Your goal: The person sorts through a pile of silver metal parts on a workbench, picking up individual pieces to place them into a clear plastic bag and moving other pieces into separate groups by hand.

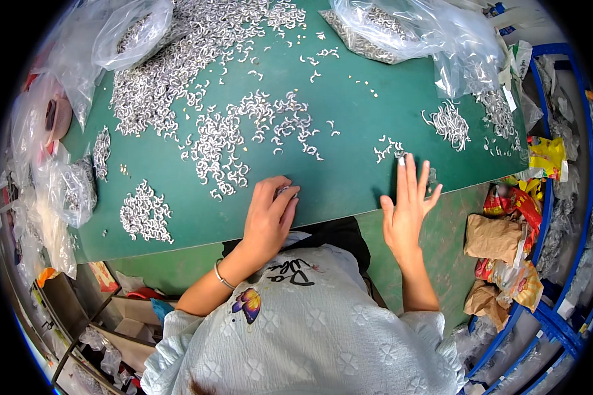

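Curved metal pieces [219, 148] lie across the green table [349, 168], left hand [268, 210] curled around some, right hand [407, 207] spread beside a small cluster [387, 150], apparently mid-sorting; next move calls for fingertip separation.

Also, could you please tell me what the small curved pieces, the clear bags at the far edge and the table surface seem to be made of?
Small curved pieces: probably metal, silvery with bright glints; coated plastic is possible. Clear bags: apparently thin, glossy plastic film, creased and showing their contents. Table surface: smooth, even green; perhaps plastic sheet or paint, unclear.
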Tool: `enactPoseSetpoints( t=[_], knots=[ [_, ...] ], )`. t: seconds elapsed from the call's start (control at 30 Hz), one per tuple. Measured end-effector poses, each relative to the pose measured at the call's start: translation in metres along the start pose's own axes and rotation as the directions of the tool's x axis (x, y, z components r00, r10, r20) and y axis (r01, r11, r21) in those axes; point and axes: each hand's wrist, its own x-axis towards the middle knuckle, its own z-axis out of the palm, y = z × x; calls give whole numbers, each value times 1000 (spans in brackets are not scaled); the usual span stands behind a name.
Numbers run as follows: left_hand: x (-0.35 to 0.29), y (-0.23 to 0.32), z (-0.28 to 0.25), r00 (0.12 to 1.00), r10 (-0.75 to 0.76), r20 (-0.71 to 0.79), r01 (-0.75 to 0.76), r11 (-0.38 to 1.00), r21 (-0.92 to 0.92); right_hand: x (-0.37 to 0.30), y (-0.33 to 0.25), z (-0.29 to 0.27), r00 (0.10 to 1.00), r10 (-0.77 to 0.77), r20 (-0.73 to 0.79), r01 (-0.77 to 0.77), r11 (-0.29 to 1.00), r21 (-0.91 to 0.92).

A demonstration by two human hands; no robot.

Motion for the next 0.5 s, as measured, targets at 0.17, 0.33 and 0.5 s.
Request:
enactPoseSetpoints(
  t=[0.17, 0.33, 0.5],
  knots=[
    [1, 2, 0, 1000, -1, -7, 1, 1000, -3, -6, -3, 2, 997, -51, 52, 49, 998, 43],
    [1, 2, 1, 1000, -14, -17, 14, 1000, 6, 4, -4, 2, 999, -24, -43, 29, 993, 118],
    [1, 2, 1, 1000, -11, -20, 11, 1000, 10, -1, -7, -1, 996, -80, -31, 84, 982, 168]
  ],
)
